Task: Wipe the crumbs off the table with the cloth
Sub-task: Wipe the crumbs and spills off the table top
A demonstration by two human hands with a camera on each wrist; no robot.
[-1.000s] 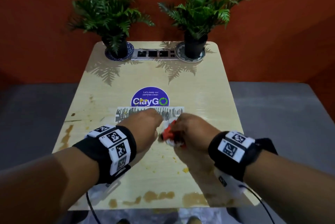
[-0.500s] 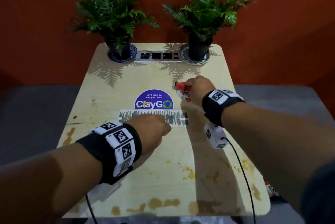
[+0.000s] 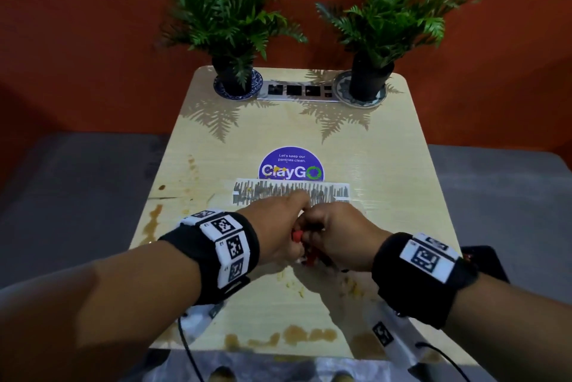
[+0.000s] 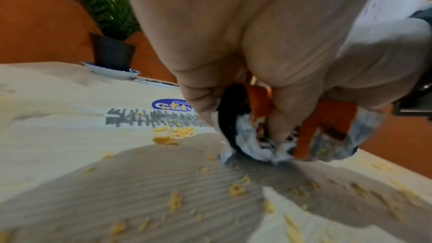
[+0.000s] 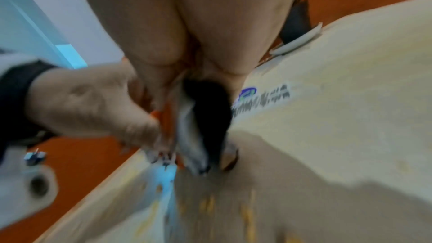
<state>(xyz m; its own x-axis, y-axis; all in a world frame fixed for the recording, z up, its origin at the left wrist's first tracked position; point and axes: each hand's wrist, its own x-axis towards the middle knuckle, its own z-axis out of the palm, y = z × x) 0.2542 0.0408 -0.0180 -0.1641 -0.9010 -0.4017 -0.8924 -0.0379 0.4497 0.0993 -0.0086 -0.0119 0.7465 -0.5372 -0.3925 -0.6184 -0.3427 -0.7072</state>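
One pale wooden table [image 3: 387, 146] with rounded corners, stained brown along its left and near edges. One bunched cloth [image 4: 327, 117], orange, white and black, held at mid-table just nearer the person than the striped label; its lower folds touch the tabletop. Yellow crumbs [image 4: 236, 189], too many to count, lie scattered beneath and nearer than the cloth, with a small heap [image 4: 173, 134] by the label's near edge.

Two hands. Left hand [image 3: 278, 233]: fingers curled, gripping the cloth. Right hand [image 3: 337, 236]: likewise clenched round the same cloth, knuckles against the left hand. Two black wristbands with white coded tags, one per wrist [image 3: 223, 251] [image 3: 424, 261].

Two green fern plants in black pots [image 3: 232, 26] [image 3: 380, 16], each on a patterned saucer, at the far corners. One silver socket strip [image 3: 297, 90] between them. One round purple "ClayGO" sticker [image 3: 291, 165], touching one grey-striped white label [image 3: 291, 193].

Open room: bare tabletop between sticker and pots, and strips to either side of the hands out to the left and right edges. Grey floor [image 3: 77, 196] around; orange wall [image 3: 93, 26] behind.
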